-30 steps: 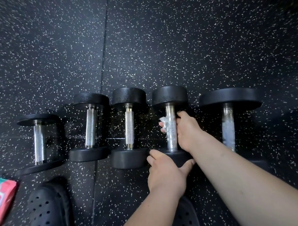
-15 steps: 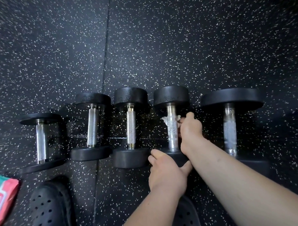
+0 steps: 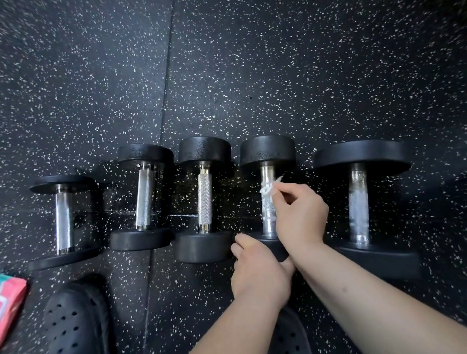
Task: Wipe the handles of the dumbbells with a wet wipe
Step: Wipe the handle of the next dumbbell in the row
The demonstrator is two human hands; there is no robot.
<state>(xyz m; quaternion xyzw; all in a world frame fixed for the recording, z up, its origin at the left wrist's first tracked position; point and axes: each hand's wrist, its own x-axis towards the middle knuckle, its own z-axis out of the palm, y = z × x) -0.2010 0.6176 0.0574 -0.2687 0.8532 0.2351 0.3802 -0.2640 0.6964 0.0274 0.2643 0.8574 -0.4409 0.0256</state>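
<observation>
Several black dumbbells with chrome handles lie in a row on the speckled rubber floor. My right hand (image 3: 299, 211) pinches a small white wet wipe (image 3: 269, 188) against the upper part of the handle (image 3: 269, 215) of the fourth dumbbell (image 3: 267, 150) from the left. My left hand (image 3: 259, 272) grips that dumbbell's near weight head, which it mostly hides. The largest dumbbell (image 3: 360, 158) lies to the right, its handle looking wet. Three more dumbbells lie to the left, the nearest being the third dumbbell (image 3: 205, 202).
A pink and green wipe packet (image 3: 5, 307) lies at the left edge. A black perforated clog (image 3: 73, 325) sits at the bottom left and another clog (image 3: 287, 343) under my arms. A floor-mat seam (image 3: 167, 86) runs up from the dumbbells.
My right hand has come off its full grip round the fourth handle and shifted to the handle's right side, now only pinching the wipe at fingertips. My left hand stays on the near head.
</observation>
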